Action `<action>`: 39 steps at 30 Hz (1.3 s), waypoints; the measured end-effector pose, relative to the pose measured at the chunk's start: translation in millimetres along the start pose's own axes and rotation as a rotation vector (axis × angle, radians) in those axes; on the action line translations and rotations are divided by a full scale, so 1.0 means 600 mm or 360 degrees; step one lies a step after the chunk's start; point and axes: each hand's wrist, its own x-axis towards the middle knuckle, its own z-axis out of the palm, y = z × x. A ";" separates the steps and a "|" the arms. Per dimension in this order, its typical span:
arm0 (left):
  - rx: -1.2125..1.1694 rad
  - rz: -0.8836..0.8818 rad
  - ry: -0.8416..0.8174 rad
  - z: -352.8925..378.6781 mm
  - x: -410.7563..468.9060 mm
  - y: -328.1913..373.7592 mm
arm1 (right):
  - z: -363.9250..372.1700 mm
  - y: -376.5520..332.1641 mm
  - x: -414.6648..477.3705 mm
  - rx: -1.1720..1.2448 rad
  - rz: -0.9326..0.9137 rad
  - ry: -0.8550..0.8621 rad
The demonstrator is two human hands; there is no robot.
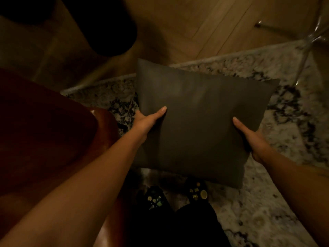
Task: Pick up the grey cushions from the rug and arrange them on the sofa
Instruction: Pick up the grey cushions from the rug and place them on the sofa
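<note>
Gripping the grey cushion (199,125) by its two side edges, the left hand (147,122) and the right hand (252,138) each had a thumb laid on the top face, with the fingers hidden underneath. The cushion was in mid-frame, held over the mottled rug (293,148). A reddish-brown padded seat (44,131) filled the left of the frame and wooden floor (204,24) ran across the top.

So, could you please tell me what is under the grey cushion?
Patterned rug and shoes show beneath the grey cushion; the fingers of the left hand and right hand are covered.
</note>
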 end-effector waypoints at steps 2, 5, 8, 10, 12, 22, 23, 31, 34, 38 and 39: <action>-0.0017 0.0028 0.0008 -0.003 -0.052 0.038 | -0.013 -0.044 -0.033 0.0003 -0.0044 -0.0054; -0.0029 0.0081 0.0025 -0.017 -0.130 0.091 | -0.037 -0.105 -0.084 0.0005 -0.0087 -0.0076; -0.0039 0.0148 0.0064 -0.037 -0.206 0.136 | -0.052 -0.164 -0.134 -0.0011 -0.0154 -0.0117; -0.0047 0.0178 0.0104 -0.055 -0.261 0.160 | -0.057 -0.202 -0.172 -0.0033 -0.0166 -0.0138; -0.0080 0.0226 0.0175 -0.079 -0.320 0.181 | -0.056 -0.238 -0.210 -0.0040 -0.0196 -0.0202; -0.0504 0.0296 0.0514 -0.238 -0.552 0.189 | 0.046 -0.382 -0.381 -0.0300 -0.0400 -0.0659; -0.0549 0.0309 0.0572 -0.257 -0.573 0.181 | 0.066 -0.391 -0.402 -0.0337 -0.0429 -0.0727; -0.1100 0.0303 0.1158 -0.387 -0.749 0.058 | 0.226 -0.387 -0.565 -0.0714 -0.0537 -0.1264; -0.1289 0.0237 0.1332 -0.419 -0.811 -0.007 | 0.273 -0.353 -0.638 -0.0868 -0.0582 -0.1449; -0.1530 0.0264 0.1546 -0.449 -0.903 -0.107 | 0.322 -0.292 -0.738 -0.1007 -0.0595 -0.1682; -0.1570 0.0273 0.1604 -0.452 -0.927 -0.132 | 0.329 -0.276 -0.765 -0.1038 -0.0604 -0.1744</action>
